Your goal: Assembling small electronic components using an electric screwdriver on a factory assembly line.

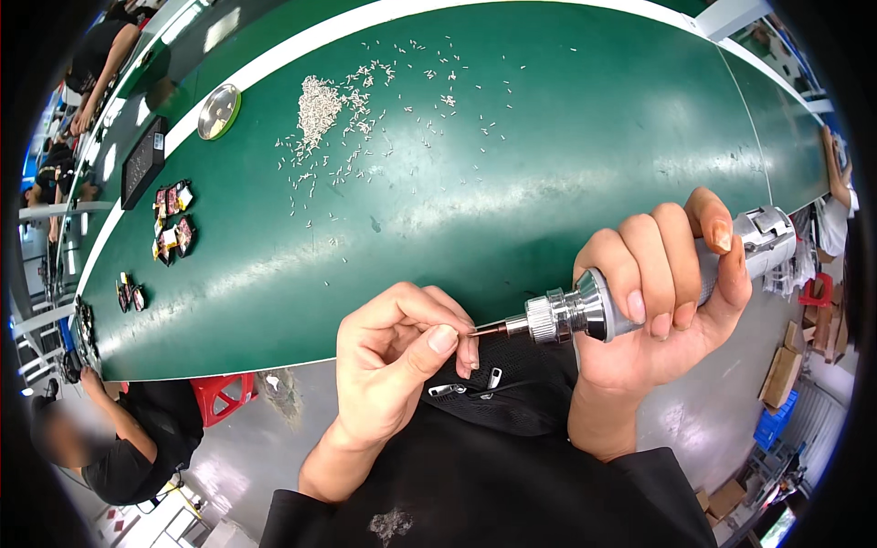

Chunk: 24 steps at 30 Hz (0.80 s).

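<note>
My right hand [653, 297] is wrapped round a silver-grey power screwdriver [546, 318], held level above the table's near edge with its tip toward the left. A thin copper-coloured bit [491, 329] sticks out of the ribbed nose. At the bit's tip, my left hand [388, 356] is closed in a pinch, thumb against fingers. Whatever those fingertips hold is too small and hidden to make out. Beyond both hands, small pale pin-like pieces [318, 111] form a pile on the green table [566, 137], with many more scattered around it.
To the left stand a round shallow dish [219, 111] with a green rim and a black box [143, 163]. Small dark wrapped packets [173, 219] lie nearer. A co-worker [137, 438] sits at the lower left by a red stool [224, 398]. Cardboard boxes [781, 376] stand at right.
</note>
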{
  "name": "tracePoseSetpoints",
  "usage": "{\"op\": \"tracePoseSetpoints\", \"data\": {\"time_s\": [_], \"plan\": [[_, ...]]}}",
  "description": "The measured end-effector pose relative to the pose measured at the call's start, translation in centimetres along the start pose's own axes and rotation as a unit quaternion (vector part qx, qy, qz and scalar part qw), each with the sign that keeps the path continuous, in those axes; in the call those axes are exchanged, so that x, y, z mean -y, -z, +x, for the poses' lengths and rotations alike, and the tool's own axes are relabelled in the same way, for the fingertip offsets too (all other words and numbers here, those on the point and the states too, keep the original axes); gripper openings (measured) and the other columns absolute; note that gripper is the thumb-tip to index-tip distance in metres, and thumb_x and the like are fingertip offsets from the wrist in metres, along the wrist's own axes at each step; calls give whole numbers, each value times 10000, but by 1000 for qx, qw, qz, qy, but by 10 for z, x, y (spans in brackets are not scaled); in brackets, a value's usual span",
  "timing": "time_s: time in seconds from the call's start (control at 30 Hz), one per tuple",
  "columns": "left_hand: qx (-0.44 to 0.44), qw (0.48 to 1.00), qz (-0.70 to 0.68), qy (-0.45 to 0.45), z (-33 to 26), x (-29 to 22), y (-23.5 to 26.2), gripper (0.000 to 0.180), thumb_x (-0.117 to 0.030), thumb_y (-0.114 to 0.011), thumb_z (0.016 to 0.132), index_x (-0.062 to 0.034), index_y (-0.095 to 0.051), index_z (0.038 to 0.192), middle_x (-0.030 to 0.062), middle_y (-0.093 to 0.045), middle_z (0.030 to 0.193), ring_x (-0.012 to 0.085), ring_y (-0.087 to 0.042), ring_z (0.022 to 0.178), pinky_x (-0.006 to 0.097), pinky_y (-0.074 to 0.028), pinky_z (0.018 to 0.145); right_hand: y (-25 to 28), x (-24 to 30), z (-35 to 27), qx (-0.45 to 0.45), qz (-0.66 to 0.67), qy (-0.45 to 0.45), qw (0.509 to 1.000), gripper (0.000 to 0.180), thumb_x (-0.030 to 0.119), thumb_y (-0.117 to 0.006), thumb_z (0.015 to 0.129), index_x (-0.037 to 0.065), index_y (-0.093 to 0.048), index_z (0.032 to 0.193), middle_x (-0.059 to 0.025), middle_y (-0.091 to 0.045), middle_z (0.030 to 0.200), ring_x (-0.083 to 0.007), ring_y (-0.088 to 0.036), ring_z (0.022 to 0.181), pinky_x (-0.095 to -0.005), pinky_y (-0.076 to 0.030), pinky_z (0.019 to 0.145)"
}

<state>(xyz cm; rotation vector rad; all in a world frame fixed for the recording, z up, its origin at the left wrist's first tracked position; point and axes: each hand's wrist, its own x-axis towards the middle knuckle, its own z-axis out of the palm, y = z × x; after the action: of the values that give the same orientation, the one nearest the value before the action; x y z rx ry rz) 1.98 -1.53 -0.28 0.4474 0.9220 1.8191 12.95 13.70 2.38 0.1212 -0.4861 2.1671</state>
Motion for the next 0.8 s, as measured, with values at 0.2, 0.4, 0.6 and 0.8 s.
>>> {"op": "tracePoseSetpoints", "data": {"time_s": [0.2,0.4,0.6,0.8], "plan": [[5,1000,-13,7,-1,4,-1,98,-32,-565,916,55,-573,874,156,-602,799,170,-574,687,284,-482,616,0,-3,-5,-21,-4,17,1000,120,163,-486,930,47,-518,925,24,-396,537,-91,-402,469,-272,-382,535],[20,999,-27,18,1,4,0,111,-42,-550,925,46,-565,858,150,-599,792,169,-568,684,287,-476,633,0,-6,-5,-36,10,18,999,112,156,-495,922,47,-517,921,27,-392,532,-83,-392,457,-263,-373,526],[31,998,-39,28,4,4,-1,120,-53,-548,927,39,-558,850,140,-594,786,165,-566,693,287,-472,646,1,-7,-3,-46,31,22,998,101,149,-501,920,48,-514,918,32,-380,521,-74,-385,443,-253,-365,516],[31,998,-35,35,5,5,1,120,-52,-544,922,34,-552,839,132,-591,783,156,-558,689,276,-461,647,2,-6,-2,-44,21,18,999,102,151,-501,923,50,-514,918,33,-387,524,-71,-379,437,-255,-366,512]]}}
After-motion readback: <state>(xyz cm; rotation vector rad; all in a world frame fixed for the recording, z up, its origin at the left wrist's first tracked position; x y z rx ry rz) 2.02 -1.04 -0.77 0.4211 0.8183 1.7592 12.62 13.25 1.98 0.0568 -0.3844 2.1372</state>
